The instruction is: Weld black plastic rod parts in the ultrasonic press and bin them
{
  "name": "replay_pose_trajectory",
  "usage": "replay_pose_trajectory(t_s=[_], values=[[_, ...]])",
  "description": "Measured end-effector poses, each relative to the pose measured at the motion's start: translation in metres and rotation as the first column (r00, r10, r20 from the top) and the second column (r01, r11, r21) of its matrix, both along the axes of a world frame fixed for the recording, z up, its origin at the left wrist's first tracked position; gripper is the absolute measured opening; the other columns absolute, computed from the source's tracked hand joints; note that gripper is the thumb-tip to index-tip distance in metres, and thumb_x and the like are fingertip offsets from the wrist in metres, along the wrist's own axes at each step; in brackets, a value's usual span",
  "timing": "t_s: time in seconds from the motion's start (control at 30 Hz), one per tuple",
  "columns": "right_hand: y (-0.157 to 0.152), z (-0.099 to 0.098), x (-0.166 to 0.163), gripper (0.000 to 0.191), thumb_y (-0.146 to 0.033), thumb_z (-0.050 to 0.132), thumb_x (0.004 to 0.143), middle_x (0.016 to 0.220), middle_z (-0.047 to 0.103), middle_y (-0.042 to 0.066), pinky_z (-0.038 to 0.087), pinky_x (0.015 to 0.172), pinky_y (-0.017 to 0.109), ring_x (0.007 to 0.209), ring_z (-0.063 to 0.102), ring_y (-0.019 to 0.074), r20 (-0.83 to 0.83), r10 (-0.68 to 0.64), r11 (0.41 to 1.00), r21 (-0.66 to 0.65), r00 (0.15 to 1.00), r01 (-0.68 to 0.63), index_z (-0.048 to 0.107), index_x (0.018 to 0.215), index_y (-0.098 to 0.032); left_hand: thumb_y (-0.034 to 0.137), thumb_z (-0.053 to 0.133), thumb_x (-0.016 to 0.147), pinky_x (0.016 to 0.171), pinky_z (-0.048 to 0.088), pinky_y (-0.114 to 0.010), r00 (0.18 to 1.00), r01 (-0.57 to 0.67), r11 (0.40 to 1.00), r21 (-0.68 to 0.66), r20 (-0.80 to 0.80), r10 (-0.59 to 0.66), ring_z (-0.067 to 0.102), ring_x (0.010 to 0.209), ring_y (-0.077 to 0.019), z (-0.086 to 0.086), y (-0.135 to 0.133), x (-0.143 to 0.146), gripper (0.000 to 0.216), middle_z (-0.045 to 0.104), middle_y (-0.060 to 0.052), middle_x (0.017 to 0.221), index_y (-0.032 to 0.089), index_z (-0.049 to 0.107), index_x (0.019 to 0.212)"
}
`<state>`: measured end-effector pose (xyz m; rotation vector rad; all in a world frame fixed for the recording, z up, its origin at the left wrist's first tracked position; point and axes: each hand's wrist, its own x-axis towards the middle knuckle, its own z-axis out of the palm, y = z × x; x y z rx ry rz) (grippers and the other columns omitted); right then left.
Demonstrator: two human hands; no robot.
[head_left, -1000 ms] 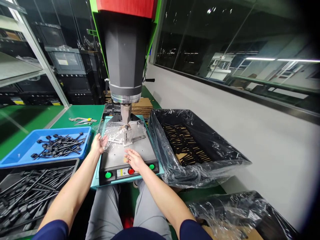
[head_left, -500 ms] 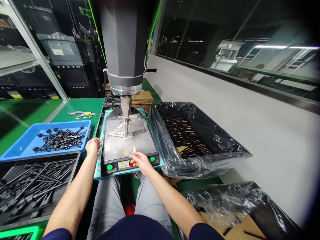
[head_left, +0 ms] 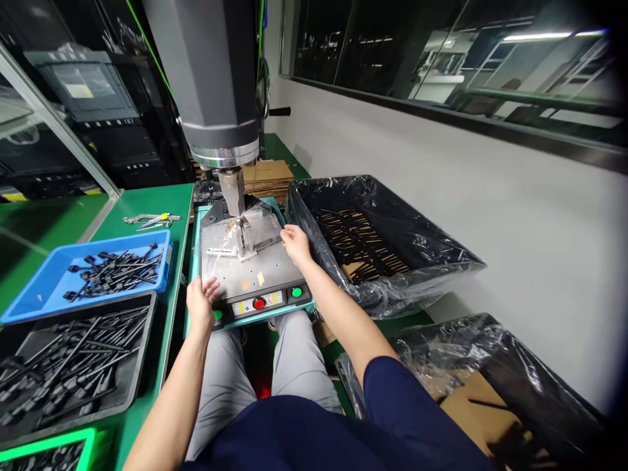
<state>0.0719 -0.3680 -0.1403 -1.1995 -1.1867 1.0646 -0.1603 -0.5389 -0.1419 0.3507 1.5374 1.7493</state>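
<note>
On the grey plate (head_left: 265,271) of the press (head_left: 216,98), dead centre: a small metal block (head_left: 244,237) under the machine's tip, a thin strip (head_left: 222,251) lying at its 9 o'clock, loose clear film over both. Right hand (head_left: 296,243) at the block's 3 o'clock, fingers loosely curled at the plate edge; whether it grips anything, cannot tell. Left hand (head_left: 201,303) at 7 o'clock, fingers spread flat over the front panel's left corner, holding nothing. Red button (head_left: 259,303) and green button (head_left: 296,292) along the panel. At 9 o'clock, a blue tray (head_left: 29,291) of black rods; at 3 o'clock, a bag-lined bin (head_left: 441,258).
</note>
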Motion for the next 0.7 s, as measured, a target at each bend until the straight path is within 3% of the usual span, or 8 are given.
replay_pose_trajectory(t_s=[0.07, 0.17, 0.23, 0.3, 0.37, 0.47, 0.57, 0.7], values=[[0.034, 0.008, -0.011, 0.038, -0.029, 0.066, 0.081, 0.116, 0.068, 0.012, 0.052, 0.087, 0.037, 0.102, 0.064, 0.0222, 0.079, -0.009, 1.000, -0.020, 0.997, 0.010, 0.060, 0.117, -0.018, 0.042, 0.047, 0.095, 0.063, 0.055, -0.026, 0.994, 0.094, 0.996, -0.013, 0.052, -0.093, 0.070, 0.076, -0.0183, 0.003, -0.002, 0.006, 0.043, 0.070, -0.013, 0.096, 0.019, 0.044, 0.132], [0.070, 0.013, -0.024, 0.053, -0.031, 0.071, 0.079, 0.135, 0.058, 0.017, 0.040, 0.107, 0.043, 0.124, 0.055, 0.0268, 0.199, -0.009, 0.999, -0.030, 0.980, 0.016, 0.055, 0.127, -0.016, 0.041, 0.059, 0.091, 0.075, 0.057, -0.029, 0.988, 0.149, 0.989, 0.007, 0.025, -0.149, 0.071, 0.090, -0.0199, 0.002, -0.003, 0.011, 0.072, 0.070, -0.014, 0.104, 0.024, 0.022, 0.150], [0.084, 0.014, -0.031, 0.062, -0.035, 0.074, 0.077, 0.140, 0.054, 0.016, 0.035, 0.111, 0.043, 0.130, 0.050, 0.0272, 0.199, 0.026, 0.999, -0.031, 0.980, -0.020, 0.052, 0.131, -0.016, 0.036, 0.067, 0.087, 0.080, 0.056, -0.028, 0.986, 0.165, 0.986, 0.037, -0.014, -0.165, 0.070, 0.096, -0.0188, 0.003, 0.002, 0.012, 0.090, 0.069, -0.013, 0.108, 0.029, 0.009, 0.155], [0.093, 0.015, -0.036, 0.064, -0.035, 0.076, 0.073, 0.129, 0.062, 0.013, 0.037, 0.108, 0.041, 0.124, 0.054, 0.0251, 0.107, 0.087, 0.996, -0.047, 0.990, -0.082, 0.052, 0.130, -0.017, 0.030, 0.072, 0.083, 0.083, 0.056, -0.028, 0.986, 0.163, 0.983, 0.085, -0.056, -0.158, 0.069, 0.099, -0.0178, 0.007, 0.014, 0.011, 0.098, 0.069, -0.012, 0.109, 0.031, 0.007, 0.156], [0.096, 0.014, -0.039, 0.053, -0.030, 0.077, 0.071, 0.105, 0.071, 0.007, 0.044, 0.101, 0.039, 0.107, 0.062, 0.0215, -0.009, 0.141, 0.988, -0.057, 0.990, -0.142, 0.058, 0.118, -0.017, 0.025, 0.074, 0.080, 0.082, 0.056, -0.027, 0.988, 0.142, 0.980, 0.141, -0.087, -0.130, 0.070, 0.097, -0.0174, 0.014, 0.028, 0.008, 0.095, 0.068, -0.011, 0.113, 0.032, 0.016, 0.155], [0.091, 0.010, -0.037, 0.024, -0.024, 0.072, 0.071, 0.074, 0.066, -0.001, 0.052, 0.083, 0.031, 0.079, 0.064, 0.0150, -0.117, 0.186, 0.979, -0.062, 0.976, -0.194, 0.062, 0.091, -0.017, 0.019, 0.075, 0.076, 0.066, 0.054, -0.021, 0.985, 0.116, 0.976, 0.185, -0.150, -0.088, 0.070, 0.083, -0.0137, 0.024, 0.049, -0.002, 0.067, 0.062, -0.012, 0.128, 0.028, 0.050, 0.138], [0.081, 0.005, -0.027, 0.013, -0.026, 0.066, 0.076, 0.067, 0.059, -0.005, 0.052, 0.064, 0.025, 0.061, 0.060, 0.0102, -0.194, 0.184, 0.975, -0.087, 0.964, -0.204, 0.057, 0.081, -0.018, 0.013, 0.073, 0.071, 0.049, 0.046, -0.017, 0.966, 0.137, 0.975, 0.175, -0.241, -0.093, 0.066, 0.070, -0.0091, 0.029, 0.064, -0.012, 0.046, 0.057, -0.013, 0.136, 0.021, 0.067, 0.116], [0.070, 0.001, -0.015, 0.013, -0.026, 0.064, 0.077, 0.068, 0.057, -0.005, 0.037, 0.041, 0.016, 0.050, 0.058, 0.0082, -0.250, 0.134, 0.975, -0.141, 0.959, -0.173, 0.053, 0.080, -0.020, 0.006, 0.072, 0.066, 0.045, 0.043, -0.015, 0.946, 0.173, 0.968, 0.180, -0.302, -0.114, 0.065, 0.067, -0.0086, 0.033, 0.073, -0.022, 0.053, 0.055, -0.012, 0.140, 0.022, 0.069, 0.116]])
